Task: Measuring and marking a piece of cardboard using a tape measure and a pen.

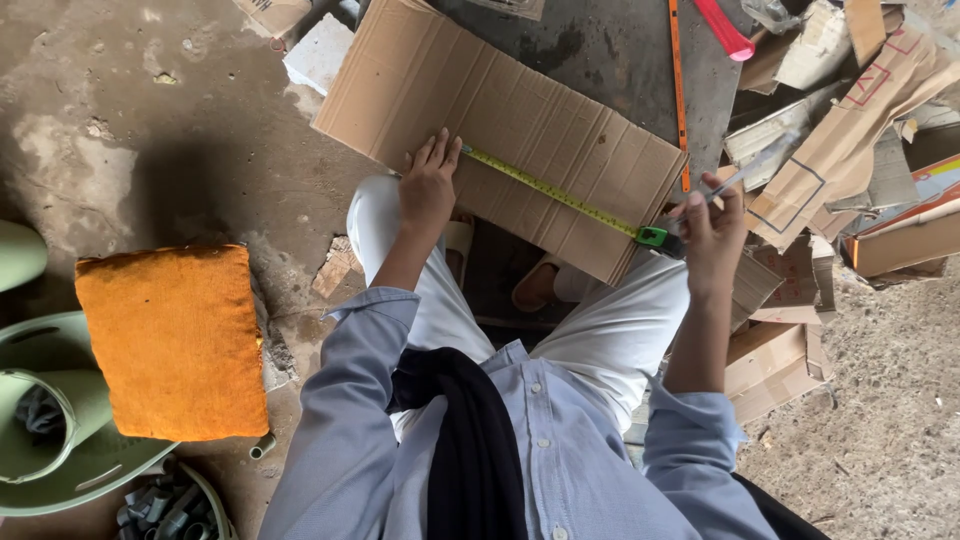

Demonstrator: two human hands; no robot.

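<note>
A large brown corrugated cardboard sheet (520, 110) lies across my knees and the floor. My left hand (430, 182) presses flat on its near edge, pinning the end of a yellow tape measure blade (550, 190) that runs diagonally along the sheet. The green and black tape measure case (657, 238) sits at the sheet's right corner, against my right hand (712, 228). That hand also grips a thin pen-like tool (745, 175) pointing up and right.
An orange cushion (175, 340) rests at the left, beside pale green plastic stools (45, 420). Cut cardboard scraps (830, 150) pile up at the right. An orange ruler (678, 80) and a pink tool (725, 28) lie beyond the sheet on the concrete floor.
</note>
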